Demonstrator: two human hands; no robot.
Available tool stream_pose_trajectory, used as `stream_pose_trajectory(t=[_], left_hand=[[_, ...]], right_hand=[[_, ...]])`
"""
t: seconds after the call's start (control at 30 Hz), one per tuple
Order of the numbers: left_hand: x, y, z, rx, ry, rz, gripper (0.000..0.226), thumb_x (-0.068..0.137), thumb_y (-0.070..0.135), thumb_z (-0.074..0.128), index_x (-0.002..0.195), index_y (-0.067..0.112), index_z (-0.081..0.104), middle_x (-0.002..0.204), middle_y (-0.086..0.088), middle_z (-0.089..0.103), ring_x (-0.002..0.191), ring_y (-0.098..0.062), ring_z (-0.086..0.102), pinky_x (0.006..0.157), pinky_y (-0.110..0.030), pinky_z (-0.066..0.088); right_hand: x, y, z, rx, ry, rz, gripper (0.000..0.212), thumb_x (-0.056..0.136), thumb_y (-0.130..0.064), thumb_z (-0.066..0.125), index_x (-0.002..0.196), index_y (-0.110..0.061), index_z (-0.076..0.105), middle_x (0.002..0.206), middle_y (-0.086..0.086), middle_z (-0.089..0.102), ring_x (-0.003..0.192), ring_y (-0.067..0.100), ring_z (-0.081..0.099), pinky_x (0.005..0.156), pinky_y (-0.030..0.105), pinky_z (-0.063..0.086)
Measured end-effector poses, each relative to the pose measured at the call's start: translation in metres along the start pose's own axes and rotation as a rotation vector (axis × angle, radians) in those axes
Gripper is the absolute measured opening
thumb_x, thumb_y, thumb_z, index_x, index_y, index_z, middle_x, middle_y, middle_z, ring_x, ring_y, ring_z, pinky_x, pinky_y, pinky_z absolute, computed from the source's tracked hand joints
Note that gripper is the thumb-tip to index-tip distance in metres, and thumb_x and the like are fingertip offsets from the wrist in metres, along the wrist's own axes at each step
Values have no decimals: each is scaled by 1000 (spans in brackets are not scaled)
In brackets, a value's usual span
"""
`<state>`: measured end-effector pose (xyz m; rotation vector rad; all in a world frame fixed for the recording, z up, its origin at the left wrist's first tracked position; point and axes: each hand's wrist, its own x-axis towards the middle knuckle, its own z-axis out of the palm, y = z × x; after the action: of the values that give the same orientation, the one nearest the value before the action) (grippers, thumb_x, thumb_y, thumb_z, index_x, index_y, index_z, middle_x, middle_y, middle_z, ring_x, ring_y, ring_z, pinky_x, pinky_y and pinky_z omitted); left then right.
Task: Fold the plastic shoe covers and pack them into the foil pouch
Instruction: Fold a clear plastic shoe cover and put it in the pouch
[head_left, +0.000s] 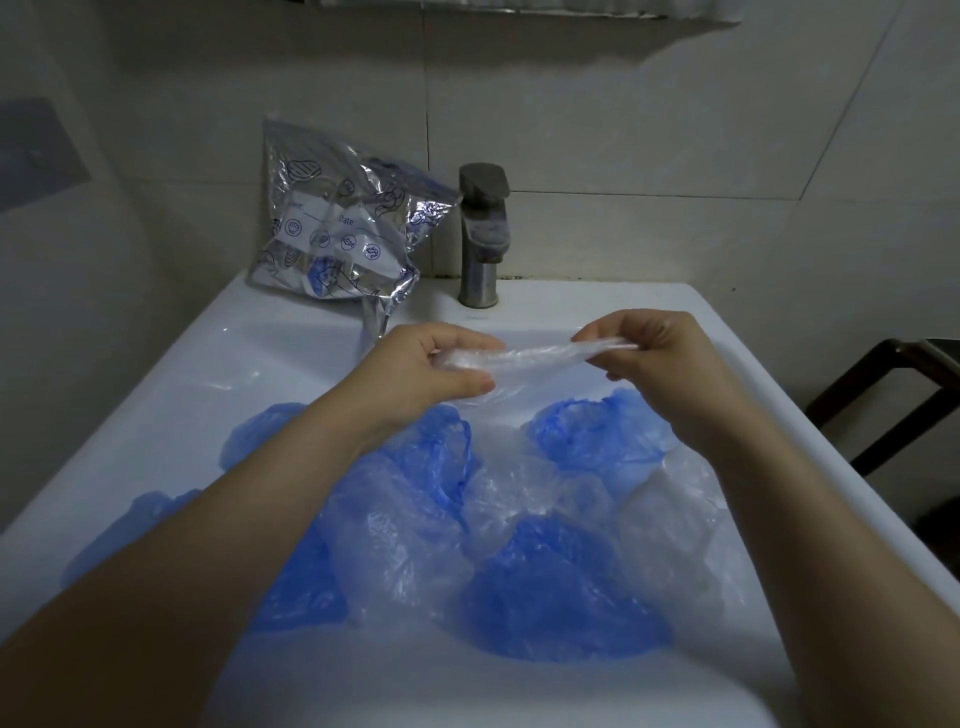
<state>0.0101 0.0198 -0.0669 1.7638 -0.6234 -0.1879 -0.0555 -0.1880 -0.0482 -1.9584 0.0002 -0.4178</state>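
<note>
**Inspection: clear cover stretched between both hands, folding in progress**

Nearest the camera, below and short of the grip, a loose heap of shoe covers (519, 545) fills the white sink (156, 415). Blue and clear pieces lie crumpled together and overlapping; none in the heap appears folded. A count is not possible from this view.

Above the far edge of that heap, both bare forearms reach forward over the basin. The left hand (441, 369) pinches one end of a clear shoe cover (535, 356) between thumb and curled fingers. The right hand (660, 353) pinches the opposite end in the same manner. The cover runs taut between the two hands as a narrow gathered strip, held clear of the heap.

Beyond the grip and to its left, the foil pouch (337, 234) leans against the tiled wall on the sink's back ledge. Blue material shows at its top right and through its printed face, so some covers appear to be packed already. Directly beyond the grip stands a metal tap (483, 234), just beside the pouch.

Judgement: the step in hand is folding one clear cover lengthwise. The next move calls for bringing the two ends together to halve the strip, then carrying it up and left to the pouch mouth. Most of the task remains.
</note>
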Motion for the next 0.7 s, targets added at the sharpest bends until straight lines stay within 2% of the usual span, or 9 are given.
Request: stream_pose_trajectory(t=[0.1, 0.17, 0.2, 0.27, 0.3, 0.4, 0.5, 0.57, 0.7], left_hand=[[-2, 1, -5, 392, -20, 298, 20, 80, 20, 71, 99, 25, 69, 99, 14, 62, 90, 10, 55, 85, -4, 38], [-2, 0, -8, 599, -45, 512, 27, 84, 31, 64, 103, 14, 71, 93, 12, 62, 85, 10, 53, 78, 1, 34], [-3, 2, -8, 625, -37, 525, 30, 85, 33, 60, 106, 15, 69, 94, 13, 63, 85, 11, 52, 77, 1, 34], [-6, 9, -9, 551, -10, 441, 28, 86, 33, 55, 113, 32, 59, 96, 30, 58, 85, 20, 52, 76, 3, 33], [-7, 11, -10, 498, -30, 397, 27, 87, 29, 53, 112, 38, 54, 93, 36, 56, 85, 22, 53, 75, 2, 34], [-8, 13, -10, 240, -161, 256, 32, 93, 6, 46, 102, 33, 59, 82, 14, 67, 74, 4, 63, 73, -8, 46], [-8, 12, -11, 89, -204, 155, 40, 89, -13, 41, 84, 18, 66, 69, 6, 69, 62, -2, 61, 62, -15, 49], [-7, 11, -10, -15, -217, 90, 34, 84, -10, 46, 73, 15, 66, 59, 0, 65, 56, -6, 58, 56, -16, 46], [-5, 9, -11, -137, -204, -8, 15, 64, 11, 57, 57, 20, 67, 51, -1, 57, 49, -8, 50, 50, -15, 41]], right_hand=[[1, 4, -6, -4, -59, 80, 29, 82, 3, 61, 68, -22, 67, 77, -2, 68, 74, 11, 58, 70, 21, 48], [2, 6, -10, -22, -108, 125, 24, 82, 0, 62, 71, -20, 68, 80, 2, 67, 80, 16, 59, 81, 29, 46], [2, 7, -12, -5, -130, 140, 19, 80, -2, 64, 73, -19, 68, 80, 2, 67, 81, 16, 60, 84, 30, 45], [2, 7, -17, 122, -187, 185, 6, 71, -10, 68, 75, -14, 68, 76, 1, 68, 80, 14, 63, 83, 27, 48], [2, 7, -18, 215, -221, 221, 9, 67, -12, 64, 75, -11, 67, 72, 1, 68, 75, 13, 65, 78, 24, 52], [1, 4, -19, 402, -270, 277, 12, 72, -1, 58, 68, -8, 68, 59, 3, 65, 58, 11, 63, 59, 17, 52], [2, 3, -18, 523, -251, 305, 41, 82, 8, 43, 66, -10, 75, 52, 5, 57, 49, 11, 55, 52, 16, 46], [2, 3, -16, 607, -226, 326, 38, 76, 7, 43, 70, -10, 76, 51, 5, 53, 47, 11, 52, 50, 17, 43], [0, 2, -13, 630, -266, 297, 32, 63, -2, 40, 57, -9, 70, 47, 9, 53, 44, 15, 49, 48, 17, 42]])
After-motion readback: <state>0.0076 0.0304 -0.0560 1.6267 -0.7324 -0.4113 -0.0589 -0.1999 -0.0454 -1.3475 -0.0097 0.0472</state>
